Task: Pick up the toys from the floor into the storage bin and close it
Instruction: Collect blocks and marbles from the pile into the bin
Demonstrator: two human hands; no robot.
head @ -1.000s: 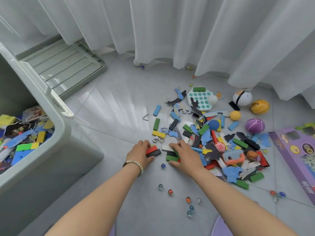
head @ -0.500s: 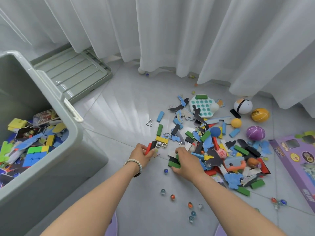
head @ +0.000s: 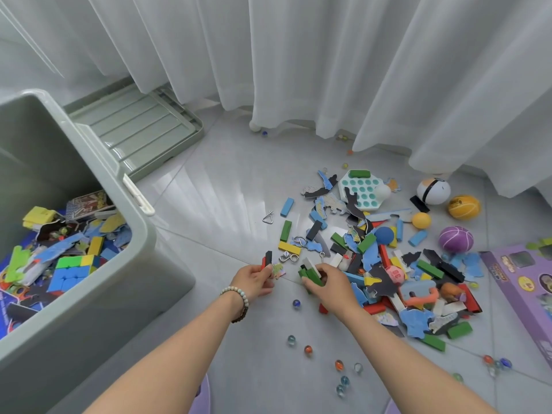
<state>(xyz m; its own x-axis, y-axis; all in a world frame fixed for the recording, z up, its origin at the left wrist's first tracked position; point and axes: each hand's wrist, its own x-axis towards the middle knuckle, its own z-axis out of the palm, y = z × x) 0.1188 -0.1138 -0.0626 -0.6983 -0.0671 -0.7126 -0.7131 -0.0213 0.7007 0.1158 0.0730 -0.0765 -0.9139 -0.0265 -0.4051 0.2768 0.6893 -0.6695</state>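
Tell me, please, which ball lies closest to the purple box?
The purple ball, just beside the box; the orange ball and white ball sit farther back.

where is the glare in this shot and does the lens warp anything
Head view: streaked glare fans over the floor tiles between the lid and the toy pile. Head view: soft light comes through the curtain, so shadows are faint. Head view: the wide lens bows the bin and leans the curtain folds outward. The left hand and right hand look sharp.
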